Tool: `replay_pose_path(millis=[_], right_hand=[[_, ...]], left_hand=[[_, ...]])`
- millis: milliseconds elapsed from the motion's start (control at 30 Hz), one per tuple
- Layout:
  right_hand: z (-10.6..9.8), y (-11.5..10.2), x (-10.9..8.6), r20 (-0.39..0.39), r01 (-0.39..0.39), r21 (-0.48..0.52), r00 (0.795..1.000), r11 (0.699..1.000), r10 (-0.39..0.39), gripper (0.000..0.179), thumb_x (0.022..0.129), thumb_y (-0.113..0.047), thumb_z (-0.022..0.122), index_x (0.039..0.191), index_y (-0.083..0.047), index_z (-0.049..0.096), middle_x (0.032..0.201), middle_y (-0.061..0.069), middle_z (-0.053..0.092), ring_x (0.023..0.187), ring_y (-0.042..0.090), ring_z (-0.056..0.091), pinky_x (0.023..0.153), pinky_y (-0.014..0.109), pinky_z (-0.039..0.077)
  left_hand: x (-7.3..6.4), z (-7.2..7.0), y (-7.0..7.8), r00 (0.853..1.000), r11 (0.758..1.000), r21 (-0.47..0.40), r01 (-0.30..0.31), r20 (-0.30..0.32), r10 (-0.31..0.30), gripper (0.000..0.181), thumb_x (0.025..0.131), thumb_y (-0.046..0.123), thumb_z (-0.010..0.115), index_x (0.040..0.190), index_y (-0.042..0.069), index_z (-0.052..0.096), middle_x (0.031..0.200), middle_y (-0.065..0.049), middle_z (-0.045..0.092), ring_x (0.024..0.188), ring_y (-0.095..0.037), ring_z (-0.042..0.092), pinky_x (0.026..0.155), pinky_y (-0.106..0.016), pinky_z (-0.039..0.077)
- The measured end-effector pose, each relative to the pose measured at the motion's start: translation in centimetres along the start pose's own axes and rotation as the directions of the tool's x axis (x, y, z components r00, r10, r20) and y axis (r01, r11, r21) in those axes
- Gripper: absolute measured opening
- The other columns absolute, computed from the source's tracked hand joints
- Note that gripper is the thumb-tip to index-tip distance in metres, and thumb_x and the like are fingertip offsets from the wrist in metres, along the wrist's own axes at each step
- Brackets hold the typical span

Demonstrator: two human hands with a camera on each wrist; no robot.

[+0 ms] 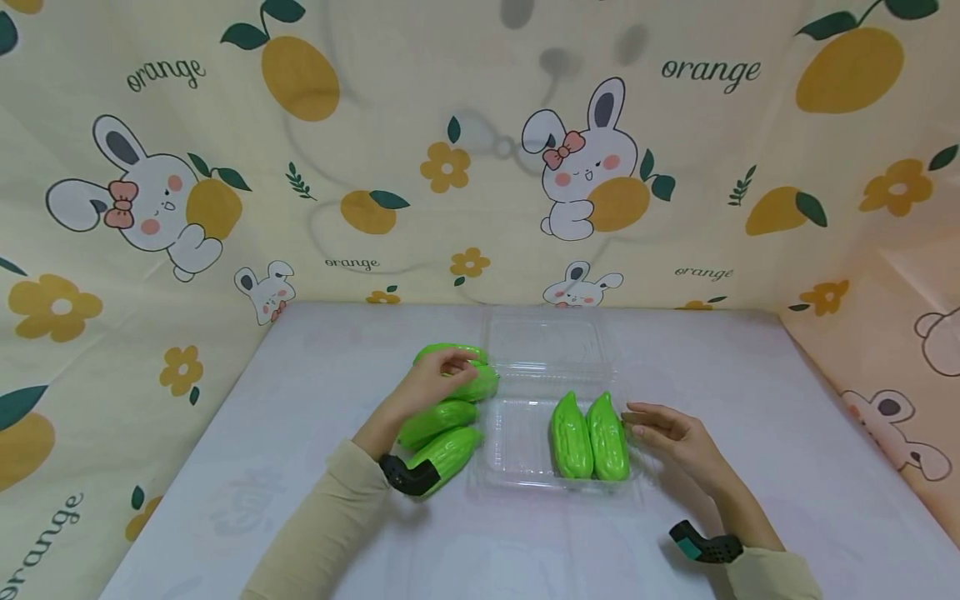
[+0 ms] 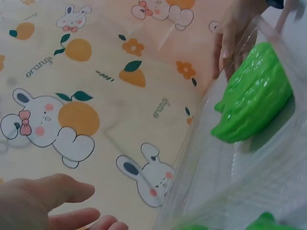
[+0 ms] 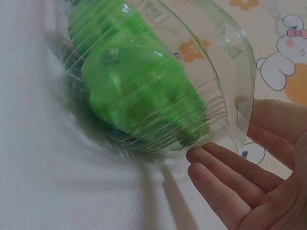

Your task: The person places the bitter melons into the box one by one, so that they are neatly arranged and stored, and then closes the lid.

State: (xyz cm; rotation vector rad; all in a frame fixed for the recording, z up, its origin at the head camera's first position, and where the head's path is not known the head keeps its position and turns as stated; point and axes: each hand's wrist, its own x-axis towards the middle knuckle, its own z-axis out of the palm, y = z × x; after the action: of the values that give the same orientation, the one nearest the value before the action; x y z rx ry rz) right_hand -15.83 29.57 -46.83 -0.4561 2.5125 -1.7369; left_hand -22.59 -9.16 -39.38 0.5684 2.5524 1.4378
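One green gourd point(image 1: 484, 383) partly behind left fingers point(image 1: 454, 360), sleeves point(image 1: 315, 533) cropped below

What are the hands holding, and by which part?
Nothing looks held: the left hand is empty, and the right hand has open fingers at the edge of the clear box.

The gourds at left point(image 1: 438, 422) and the two at right point(image 1: 572, 437) are all bright glossy green, the box point(image 1: 517, 442) is clear and colourless, and the table point(image 1: 300, 433) is plain white with a faint lilac cast. The far cloth point(image 1: 420, 83) is cream, printed with orange-yellow fruit and flowers, dark green leaves, black lettering and white rabbits with pink bows, turning peach at right. Both sleeves point(image 1: 322, 525) are plain beige; the left wristband point(image 1: 408, 477) is black, the right wristband point(image 1: 705, 546) black with a teal patch.
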Motion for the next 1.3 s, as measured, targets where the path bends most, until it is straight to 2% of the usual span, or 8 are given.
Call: replay_pose_path(millis=[200,333,567,800,1067,1300], right_hand=[[-0.1,-0.1,0.0,0.001,-0.014,0.013,1.0,1.0,0.014,0.046,0.096,-0.011,0.057,0.132,0.014,0.045,0.112,-0.028,0.065,0.1,-0.011,0.063,0.082,0.01,0.052],[-0.1,-0.2,0.0,-0.001,-0.017,0.025,1.0,1.0,0.017,0.046,0.096,-0.011,0.058,0.132,0.014,0.045,0.111,-0.027,0.065,0.1,-0.011,0.063,0.082,0.01,0.053],[-0.1,-0.1,0.1,0.001,-0.018,0.02,1.0,1.0,0.018,0.046,0.096,-0.011,0.058,0.132,0.014,0.045,0.111,-0.027,0.065,0.1,-0.01,0.064,0.082,0.011,0.053],[-0.2,0.1,0.1,0.007,0.012,0.027,1.0,1.0,-0.012,0.045,0.096,-0.008,0.057,0.132,0.016,0.044,0.112,-0.026,0.065,0.101,-0.011,0.063,0.082,0.01,0.052],[-0.2,0.1,0.0,0.008,0.023,0.033,1.0,0.999,-0.023,0.044,0.096,-0.007,0.056,0.131,0.016,0.044,0.112,-0.026,0.066,0.101,-0.011,0.063,0.082,0.01,0.052],[-0.1,0.2,0.0,0.008,0.016,0.029,1.0,0.999,-0.016,0.045,0.096,-0.009,0.057,0.131,0.016,0.044,0.112,-0.026,0.065,0.1,-0.011,0.063,0.082,0.01,0.053]], left_hand=[[0.3,-0.9,-0.6,0.999,0.999,0.037,0.027,-0.034,-0.025,0.036,0.094,0.02,0.061,0.125,0.002,0.061,0.112,-0.016,0.069,0.103,-0.026,0.064,0.089,-0.033,0.054],[0.4,-1.4,-0.9,0.999,0.998,0.054,0.029,-0.044,-0.026,0.037,0.094,0.02,0.06,0.126,0.001,0.06,0.111,-0.016,0.069,0.103,-0.027,0.063,0.09,-0.035,0.053],[0.7,-2.3,-1.2,0.998,0.998,0.068,0.004,-0.071,0.001,0.036,0.095,0.019,0.06,0.125,0.0,0.06,0.114,-0.018,0.069,0.105,-0.03,0.064,0.09,-0.038,0.055],[1.1,-3.0,-1.8,0.996,0.997,0.08,-0.009,-0.087,0.016,0.035,0.096,0.02,0.06,0.126,0.002,0.06,0.115,-0.019,0.068,0.107,-0.032,0.064,0.09,-0.04,0.055],[1.9,-3.4,-2.6,0.994,0.995,0.092,-0.035,-0.104,0.045,0.034,0.094,0.017,0.061,0.123,-0.001,0.061,0.114,-0.021,0.068,0.105,-0.033,0.065,0.093,-0.042,0.055],[2.3,-3.9,-3.6,0.994,0.998,0.064,-0.025,-0.102,0.032,0.036,0.094,0.016,0.062,0.124,-0.002,0.06,0.121,-0.023,0.065,0.109,-0.034,0.064,0.098,-0.044,0.053]])
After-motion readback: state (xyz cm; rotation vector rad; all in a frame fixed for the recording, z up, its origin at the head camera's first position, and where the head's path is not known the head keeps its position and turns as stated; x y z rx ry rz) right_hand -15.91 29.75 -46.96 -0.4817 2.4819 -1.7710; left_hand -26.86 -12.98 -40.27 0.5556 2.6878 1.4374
